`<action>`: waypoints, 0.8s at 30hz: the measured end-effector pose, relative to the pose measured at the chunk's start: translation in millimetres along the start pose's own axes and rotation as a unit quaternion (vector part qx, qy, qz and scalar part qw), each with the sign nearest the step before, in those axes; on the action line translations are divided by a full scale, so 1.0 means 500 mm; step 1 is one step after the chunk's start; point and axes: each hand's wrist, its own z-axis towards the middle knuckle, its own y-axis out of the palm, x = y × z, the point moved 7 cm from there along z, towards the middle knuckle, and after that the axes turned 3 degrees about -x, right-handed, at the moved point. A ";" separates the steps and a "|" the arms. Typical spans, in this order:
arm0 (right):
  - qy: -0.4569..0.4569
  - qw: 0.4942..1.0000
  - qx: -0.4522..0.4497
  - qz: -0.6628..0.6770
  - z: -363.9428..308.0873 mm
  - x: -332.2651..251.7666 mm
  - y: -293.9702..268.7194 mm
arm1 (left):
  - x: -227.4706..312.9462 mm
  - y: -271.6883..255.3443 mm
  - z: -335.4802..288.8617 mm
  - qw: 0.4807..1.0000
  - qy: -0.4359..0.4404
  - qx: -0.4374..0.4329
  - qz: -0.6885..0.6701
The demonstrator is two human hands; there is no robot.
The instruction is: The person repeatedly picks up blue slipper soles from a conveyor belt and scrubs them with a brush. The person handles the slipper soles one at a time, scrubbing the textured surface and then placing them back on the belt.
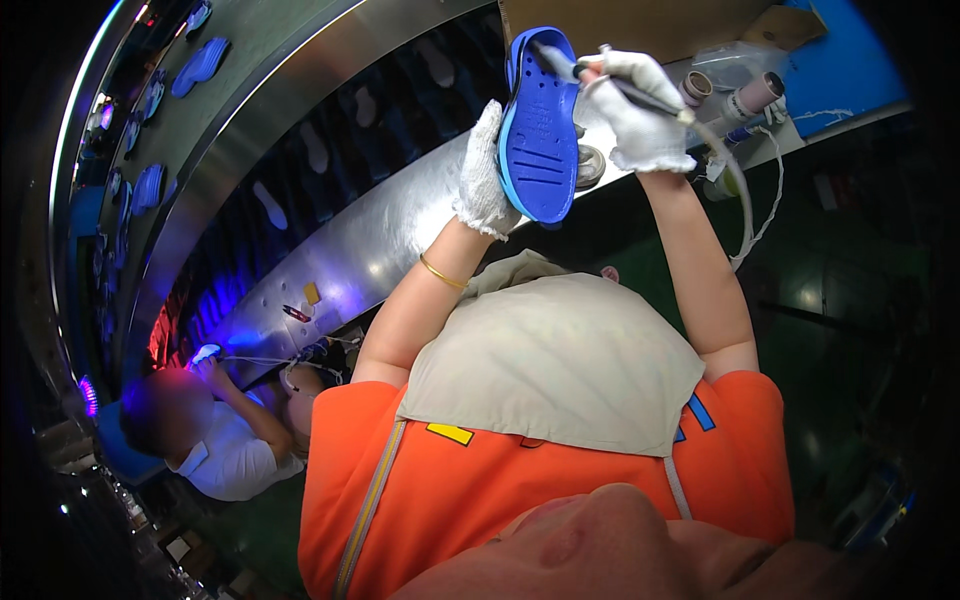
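My left hand (484,180), in a white knit glove, grips a blue shoe sole (540,160) along its left edge. Its inner side faces me, with small holes at the far end, grooves lower down and a lighter blue rim. In my gloved right hand (640,112) is a brush (560,66) with a pale grey head. The brush head lies over the sole's far end, inside the raised rim. From the handle's back end a pale hose (738,185) curves down at the right. Some right-hand fingers are hidden by the glove's folds.
A metal work ledge (400,235) runs beneath the sole. Beyond it, a dark conveyor (340,130) carries pale soles, and an outer belt (255,45) carries blue footwear. Thread spools (757,92) stand at the right. A co-worker (235,455) sits at the lower left.
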 end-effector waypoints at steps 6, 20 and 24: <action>0.130 0.974 -0.186 0.017 -0.091 -0.021 0.056 | 0.037 -0.056 0.008 0.999 0.026 0.028 0.008; -0.074 0.939 -0.276 -0.192 -0.026 -0.143 0.051 | 0.070 -0.059 0.003 0.994 0.057 0.050 0.084; 0.074 0.992 -0.092 -0.036 -0.018 -0.069 0.022 | 0.053 -0.003 -0.014 0.998 0.033 0.043 0.016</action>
